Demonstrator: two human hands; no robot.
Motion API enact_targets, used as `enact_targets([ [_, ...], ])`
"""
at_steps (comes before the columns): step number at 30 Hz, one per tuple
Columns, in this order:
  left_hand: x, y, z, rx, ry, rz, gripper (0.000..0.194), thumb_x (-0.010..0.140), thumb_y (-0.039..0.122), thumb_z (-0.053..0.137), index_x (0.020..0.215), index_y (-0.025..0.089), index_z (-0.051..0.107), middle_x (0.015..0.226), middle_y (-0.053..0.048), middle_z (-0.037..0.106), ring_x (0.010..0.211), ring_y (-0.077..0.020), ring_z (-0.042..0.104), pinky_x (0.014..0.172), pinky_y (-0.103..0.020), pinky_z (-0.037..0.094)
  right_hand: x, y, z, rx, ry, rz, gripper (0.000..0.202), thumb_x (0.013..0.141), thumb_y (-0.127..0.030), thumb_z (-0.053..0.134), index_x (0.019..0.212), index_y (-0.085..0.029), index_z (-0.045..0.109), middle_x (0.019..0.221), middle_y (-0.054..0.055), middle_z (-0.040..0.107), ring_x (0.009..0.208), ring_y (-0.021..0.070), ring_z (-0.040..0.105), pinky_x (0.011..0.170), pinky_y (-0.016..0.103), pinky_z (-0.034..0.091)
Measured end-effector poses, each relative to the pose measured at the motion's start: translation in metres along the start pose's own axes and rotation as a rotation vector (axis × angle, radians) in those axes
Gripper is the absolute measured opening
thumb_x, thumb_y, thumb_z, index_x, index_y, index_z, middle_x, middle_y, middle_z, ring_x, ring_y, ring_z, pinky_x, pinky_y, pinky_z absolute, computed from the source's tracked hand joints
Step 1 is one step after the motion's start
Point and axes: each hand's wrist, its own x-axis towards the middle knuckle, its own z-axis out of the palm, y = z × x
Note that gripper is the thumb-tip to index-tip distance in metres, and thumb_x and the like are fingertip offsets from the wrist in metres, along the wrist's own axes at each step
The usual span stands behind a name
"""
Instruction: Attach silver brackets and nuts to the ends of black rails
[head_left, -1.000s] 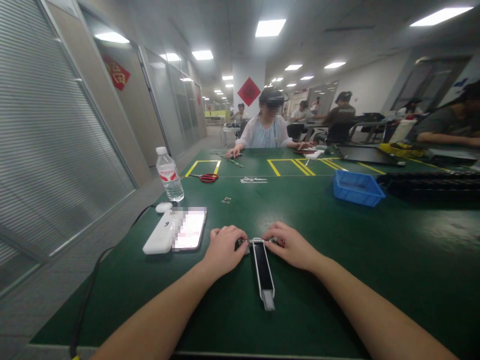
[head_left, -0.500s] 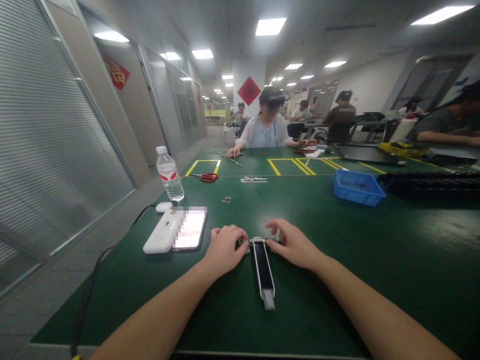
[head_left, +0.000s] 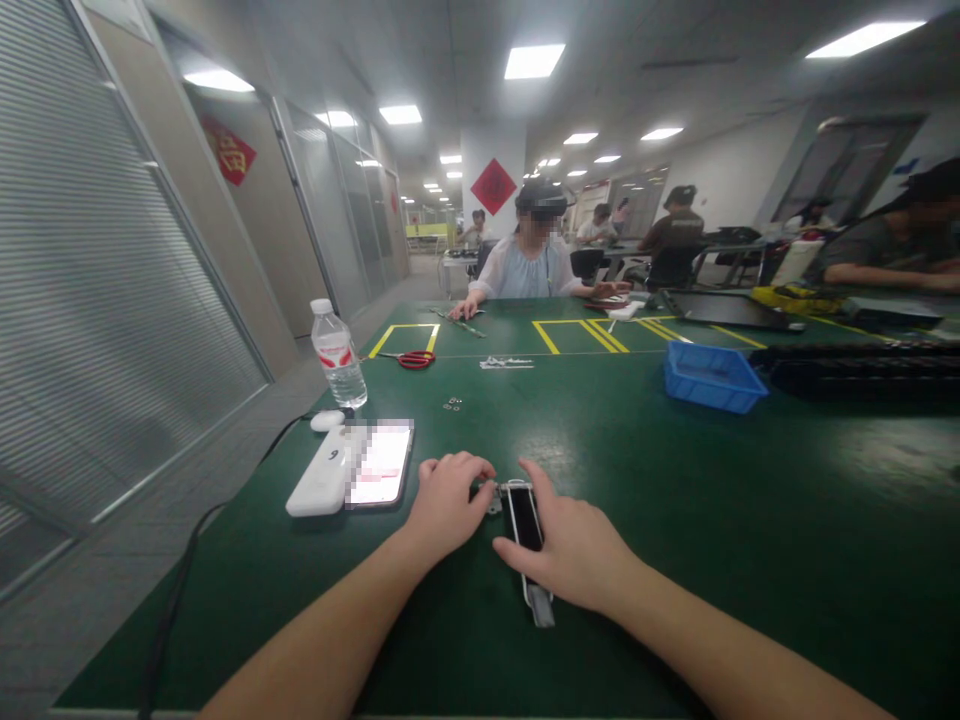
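A long narrow device (head_left: pixel 526 518) with a white frame, a black face and a grey tab at its near end lies on the green table. My left hand (head_left: pixel 452 500) is pinched at its far left corner, on a small metal-looking piece (head_left: pixel 495 506) too small to name exactly. My right hand (head_left: pixel 581 545) reaches over the device from the right and covers part of it. Its thumb crosses to the left side, and its index finger points forward along the far right corner, thumb and finger well apart. The other fingers are mostly hidden.
Left of my hands lie a phone (head_left: pixel 381 465), a white power bank (head_left: pixel 319 480) and a water bottle (head_left: pixel 339 360). Ahead are several tiny metal pieces (head_left: pixel 452 404), red-handled scissors (head_left: pixel 415 359) and white strips (head_left: pixel 507 363). A blue bin (head_left: pixel 712 378) stands right. A person (head_left: pixel 534 260) sits opposite.
My right hand has moved from the device's far right corner back toward me and over its body, thumb and index finger spreading. My left hand stays pinched in place.
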Motion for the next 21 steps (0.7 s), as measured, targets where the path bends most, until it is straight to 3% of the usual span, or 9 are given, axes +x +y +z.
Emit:
enact_targets([
  [5,0.001,-0.001,-0.001,-0.004,0.024,0.006,0.015,0.09,0.022,0.05,0.096,0.023,0.064,0.103,-0.003,0.067,0.102,-0.0221,0.058,0.092,-0.041,0.034,-0.003,-0.01,0.0,-0.007,-0.045,0.02,0.1,0.078,-0.061,0.057,0.151,-0.01,0.012,0.098,0.018,0.068,0.083,0.0332,0.065,0.071,0.039,0.044],
  [12,0.001,-0.003,-0.006,0.0,0.047,0.002,0.016,0.091,0.022,0.05,0.098,0.023,0.064,0.104,-0.002,0.067,0.103,-0.0224,0.058,0.091,-0.041,0.034,0.0,-0.005,-0.002,0.005,-0.038,0.033,0.091,0.077,-0.03,0.056,0.152,-0.011,0.008,0.086,0.011,0.068,0.071,0.0264,0.064,0.061,0.03,0.038],
  [17,0.002,-0.006,-0.007,-0.008,0.057,-0.002,0.016,0.091,0.022,0.05,0.098,0.023,0.064,0.106,-0.003,0.067,0.104,-0.0221,0.058,0.092,-0.041,0.034,0.0,0.02,-0.014,0.064,0.074,0.047,0.084,0.073,-0.022,0.057,0.147,-0.012,0.019,0.076,0.005,0.065,0.065,0.021,0.06,0.058,0.026,0.036],
  [21,0.001,-0.005,-0.007,-0.012,0.031,-0.003,0.016,0.09,0.021,0.051,0.099,0.023,0.064,0.107,-0.002,0.067,0.106,-0.0218,0.058,0.094,-0.042,0.034,-0.011,0.059,-0.034,0.091,0.207,0.11,0.076,0.076,-0.026,0.056,0.143,-0.013,0.022,0.075,0.002,0.065,0.064,0.0205,0.061,0.06,0.028,0.04],
])
